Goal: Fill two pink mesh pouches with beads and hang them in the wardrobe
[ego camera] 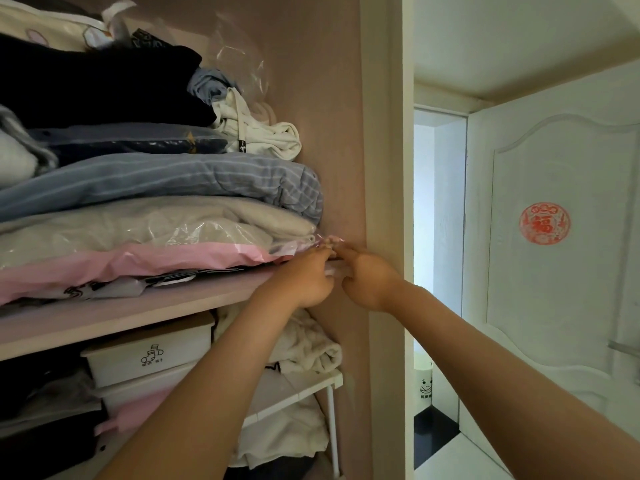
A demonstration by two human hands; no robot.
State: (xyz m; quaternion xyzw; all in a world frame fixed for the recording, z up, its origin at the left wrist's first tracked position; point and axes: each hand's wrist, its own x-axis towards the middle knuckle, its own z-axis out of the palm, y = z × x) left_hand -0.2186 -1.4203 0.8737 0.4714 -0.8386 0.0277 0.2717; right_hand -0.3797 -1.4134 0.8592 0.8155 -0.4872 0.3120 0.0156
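Note:
Both my hands reach into the wardrobe at the right end of the upper shelf. My left hand and my right hand meet there, fingers curled round a small pale pink pouch, of which only a sliver shows between them. A bit of pink material sticks up just above the fingertips, against the wardrobe's side wall. Most of the pouch is hidden by my hands.
Folded clothes and bagged bedding are stacked high on the upper shelf. Below stand white storage boxes and a white wire rack with towels. To the right are the wardrobe's edge post and an open white door.

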